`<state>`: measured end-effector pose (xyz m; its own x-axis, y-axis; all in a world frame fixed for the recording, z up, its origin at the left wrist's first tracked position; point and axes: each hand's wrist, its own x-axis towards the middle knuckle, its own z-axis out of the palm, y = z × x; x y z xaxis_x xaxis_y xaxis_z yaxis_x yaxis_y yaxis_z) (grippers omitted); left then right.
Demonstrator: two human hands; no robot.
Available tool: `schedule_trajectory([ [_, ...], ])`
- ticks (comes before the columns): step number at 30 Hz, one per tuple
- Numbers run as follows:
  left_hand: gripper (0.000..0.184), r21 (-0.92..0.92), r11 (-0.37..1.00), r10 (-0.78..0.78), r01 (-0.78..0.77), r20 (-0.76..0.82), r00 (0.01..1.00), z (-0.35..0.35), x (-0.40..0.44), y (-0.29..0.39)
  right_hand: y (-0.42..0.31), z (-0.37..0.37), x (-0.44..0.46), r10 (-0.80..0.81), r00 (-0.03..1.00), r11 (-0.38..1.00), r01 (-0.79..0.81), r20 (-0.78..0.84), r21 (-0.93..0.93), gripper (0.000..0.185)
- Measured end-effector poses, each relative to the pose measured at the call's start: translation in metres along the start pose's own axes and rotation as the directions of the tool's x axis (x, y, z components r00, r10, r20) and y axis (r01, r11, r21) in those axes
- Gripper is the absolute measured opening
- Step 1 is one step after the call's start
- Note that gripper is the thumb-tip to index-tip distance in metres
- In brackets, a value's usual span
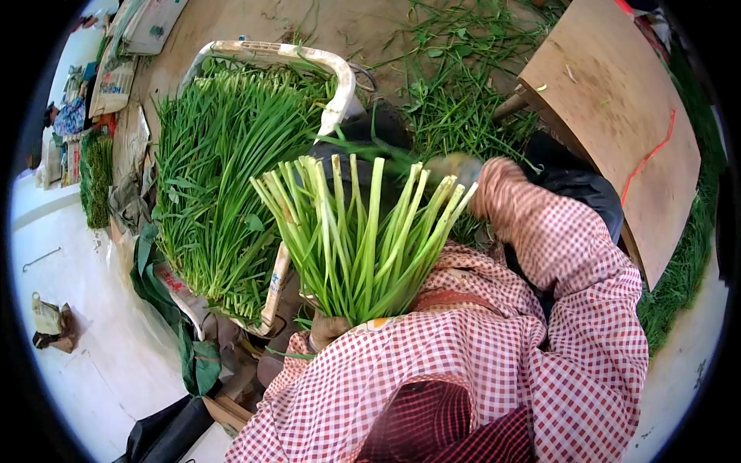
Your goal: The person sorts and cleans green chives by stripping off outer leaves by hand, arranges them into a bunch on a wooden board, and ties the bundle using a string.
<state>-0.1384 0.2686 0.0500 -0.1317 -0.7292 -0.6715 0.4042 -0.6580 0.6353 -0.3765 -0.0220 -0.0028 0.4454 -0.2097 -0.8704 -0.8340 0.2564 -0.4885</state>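
Note:
My left hand (329,330) is closed around the lower part of a bunch of garlic chives (363,239), against my front. The pale cut ends of the stalks point up and fan apart; the leafy ends are hidden by my hand and clothing. My right hand (457,167), smeared by motion, is just beyond the right side of the stalk tips. A blurred green leaf streaks across behind the tips towards it; whether my fingers hold it I cannot make out. To the left, a white plastic crate (340,81) is packed with more garlic chives (231,177).
Loose green leaves and stalks (463,92) litter the brown floor ahead. A wooden board (617,116) with a red string (650,158) stands at the right. Green cloth (197,363) lies beside the crate, and more greens (96,177) are at the far left.

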Motion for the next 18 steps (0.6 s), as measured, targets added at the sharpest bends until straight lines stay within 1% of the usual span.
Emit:
schedule_trajectory([
  [1,0.049,-0.001,1.000,0.006,-0.006,-0.006,1.000,0.000,0.000,-0.002,-0.004,-0.006,-0.002,0.127,0.990,0.989,-0.122,-0.059,0.080,0.050],
  [2,0.049,0.000,1.000,0.014,-0.014,-0.002,1.000,0.001,0.000,-0.002,0.033,-0.025,0.025,0.170,0.952,0.984,-0.151,-0.254,0.092,0.053],
  [3,0.049,0.002,1.000,0.023,-0.023,-0.001,1.000,0.002,0.002,-0.003,0.069,-0.044,0.052,0.207,0.871,0.978,-0.173,-0.447,0.115,0.057],
  [4,0.049,0.004,0.999,0.031,-0.031,-0.001,1.000,0.003,0.003,-0.003,0.105,-0.062,0.078,0.233,0.756,0.972,-0.184,-0.612,0.144,0.060],
  [5,0.049,0.007,0.999,0.036,-0.036,-0.004,0.999,0.004,0.003,-0.004,0.052,-0.046,0.002,-0.110,0.746,0.799,-0.327,-0.657,-0.505,0.066],
  [6,0.049,0.010,0.999,0.039,-0.039,-0.009,0.999,0.005,0.003,-0.004,0.039,-0.056,-0.017,-0.171,0.842,0.883,-0.099,-0.512,-0.459,0.063],
  [7,0.049,0.016,0.999,0.042,-0.042,-0.012,0.999,0.007,0.005,-0.004,0.031,-0.062,-0.029,-0.255,0.896,0.926,0.119,-0.363,-0.358,0.060],
  [8,0.049,0.021,0.999,0.042,-0.041,-0.013,0.999,0.008,0.006,-0.004,0.018,-0.061,-0.047,-0.344,0.917,0.919,0.285,-0.202,-0.273,0.065],
  [9,0.049,0.029,0.999,0.043,-0.043,-0.012,0.999,0.010,0.008,-0.004,0.007,-0.053,-0.060,-0.441,0.896,0.889,0.429,-0.048,-0.160,0.071],
  [11,0.049,0.047,0.998,0.038,-0.037,-0.021,0.999,0.013,0.012,-0.004,0.000,-0.032,-0.073,-0.518,0.851,0.851,0.523,0.083,-0.047,0.052],
  [12,0.049,0.061,0.997,0.039,-0.037,-0.029,0.999,0.013,0.013,-0.004,-0.009,-0.024,-0.074,-0.490,0.860,0.833,0.510,0.141,-0.217,0.051],
  [13,0.049,0.087,0.995,0.057,-0.055,-0.030,0.998,0.013,0.014,-0.006,-0.004,-0.017,-0.058,-0.485,0.853,0.783,0.522,0.193,-0.337,0.052],
  [14,0.054,0.119,0.987,0.114,-0.112,-0.018,0.993,0.009,0.015,-0.011,0.010,-0.009,-0.036,-0.470,0.836,0.848,0.516,0.284,-0.116,0.054],
  [15,0.058,0.149,0.974,0.173,-0.170,-0.007,0.985,0.005,0.014,-0.015,0.021,-0.003,-0.021,-0.470,0.799,0.878,0.467,0.376,0.105,0.055],
  [16,0.063,0.109,0.981,0.163,-0.163,0.014,0.987,0.001,0.016,-0.022,0.025,0.000,-0.019,-0.493,0.773,0.869,0.453,0.398,0.198,0.053],
  [17,0.067,0.068,0.985,0.154,-0.156,0.035,0.988,0.005,0.018,-0.019,0.024,0.003,-0.027,-0.516,0.780,0.855,0.492,0.354,0.162,0.051],
  [18,0.069,0.146,0.969,0.197,-0.201,0.041,0.980,0.008,0.015,-0.013,0.024,0.007,-0.034,-0.526,0.793,0.848,0.519,0.309,0.110,0.049],
])
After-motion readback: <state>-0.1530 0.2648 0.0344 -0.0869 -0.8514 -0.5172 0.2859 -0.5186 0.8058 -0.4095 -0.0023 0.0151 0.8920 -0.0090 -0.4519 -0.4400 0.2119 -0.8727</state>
